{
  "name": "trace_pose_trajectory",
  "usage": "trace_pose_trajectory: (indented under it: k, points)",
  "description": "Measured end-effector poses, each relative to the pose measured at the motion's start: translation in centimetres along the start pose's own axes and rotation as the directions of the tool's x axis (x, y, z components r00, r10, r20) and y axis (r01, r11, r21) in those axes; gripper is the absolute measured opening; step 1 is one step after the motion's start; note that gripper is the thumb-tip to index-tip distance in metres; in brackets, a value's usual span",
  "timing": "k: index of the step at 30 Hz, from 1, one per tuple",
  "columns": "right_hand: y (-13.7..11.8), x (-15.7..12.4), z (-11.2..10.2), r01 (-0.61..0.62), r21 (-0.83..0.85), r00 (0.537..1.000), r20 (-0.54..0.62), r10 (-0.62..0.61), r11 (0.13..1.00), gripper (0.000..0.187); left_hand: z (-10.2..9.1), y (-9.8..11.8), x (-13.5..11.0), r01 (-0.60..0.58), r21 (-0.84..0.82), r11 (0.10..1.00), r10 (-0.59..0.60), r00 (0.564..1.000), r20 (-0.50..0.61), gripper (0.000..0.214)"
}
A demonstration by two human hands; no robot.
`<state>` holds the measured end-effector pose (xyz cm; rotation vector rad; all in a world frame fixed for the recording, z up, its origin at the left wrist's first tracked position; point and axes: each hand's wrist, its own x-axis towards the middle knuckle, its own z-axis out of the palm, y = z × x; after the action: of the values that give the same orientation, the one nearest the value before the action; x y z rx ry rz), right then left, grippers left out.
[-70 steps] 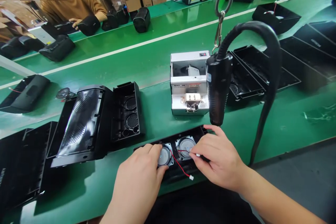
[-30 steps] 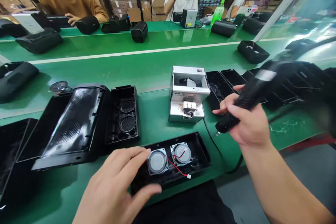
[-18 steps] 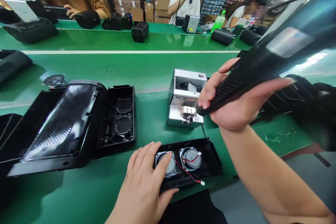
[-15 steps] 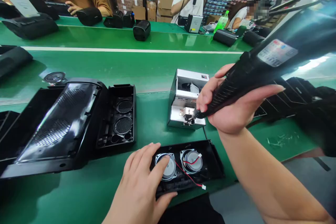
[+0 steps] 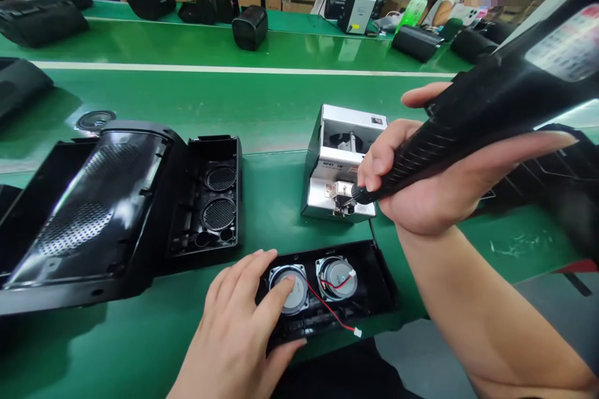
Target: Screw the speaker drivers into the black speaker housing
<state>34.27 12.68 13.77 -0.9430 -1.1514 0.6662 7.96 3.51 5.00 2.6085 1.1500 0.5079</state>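
My left hand grips the left end of a black plastic speaker housing, with one finger resting on the left speaker driver. Beside it in the housing sits a second round driver. Red wires with a white plug hang over the front rim. My right hand is wrapped round a black electric screwdriver, held slanting down to the left. Its tip is at the front outlet of a silver screw feeder; whether a screw is on the tip, I cannot make out.
On the left lie a glossy black speaker shell and an open housing with two grilles. A loose driver lies behind them. Across the green bench, several people sit among finished-looking speakers and a green bottle.
The view has tilted down a little. The screwdriver's tip stays at the screw feeder's outlet, while its rear end appears farther right. My left hand keeps its grip on the housing.
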Motion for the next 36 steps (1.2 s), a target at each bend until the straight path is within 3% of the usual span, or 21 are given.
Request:
trace_pose_trajectory:
  k: [6,12,18,29,36]
  points:
    - [-0.2,-0.2,0.0,0.006,0.038,1.0,0.023,-0.007,0.999,0.086,-0.6,-0.2,-0.5,-0.03,-0.023,0.999,0.03,1.0,-0.005,0.056]
    - [0.1,-0.4,0.1,0.035,-0.036,0.999,-0.028,-0.036,0.999,0.087,-1.1,-0.3,-0.2,0.014,-0.032,0.999,-0.016,0.998,-0.058,0.036]
    - [-0.4,-0.4,0.2,0.002,0.045,0.999,0.043,-0.004,0.999,0.082,-1.0,-0.4,0.1,0.019,-0.021,1.0,-0.02,0.998,-0.056,0.033]
    - [0.0,-0.7,0.1,0.022,-0.103,1.0,0.005,-0.022,0.994,0.085,-0.7,-0.5,0.3,0.022,-0.023,1.0,-0.023,0.997,-0.071,0.032]
    - [0.3,-0.6,0.0,0.065,0.028,0.995,0.078,-0.067,0.997,0.079,-0.7,-0.3,0.6,0.011,-0.022,1.0,-0.013,0.997,-0.079,0.031]
